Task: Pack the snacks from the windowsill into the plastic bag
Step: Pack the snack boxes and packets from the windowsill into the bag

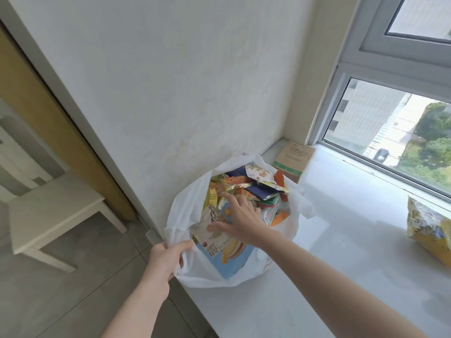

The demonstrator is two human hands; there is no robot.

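My left hand point(168, 258) grips the thin, floppy bag point(181, 211) rim on the sill point(341, 240). My right hand point(240, 222), fingers spread, presses light, crinkly snacks point(256, 189) inside. 1 yellow pack point(429, 226) remains; I'd pinch its edge.

**Bag held open on the windowsill**

The white plastic bag point(234, 274), full of snack packets point(244, 189), is gripped at its rim by the left hand point(166, 258). The right hand point(240, 222) is spread flat upon the packets. 1 yellow packet point(429, 230) lies apart on the windowsill point(341, 240), beside a brown box point(294, 158).
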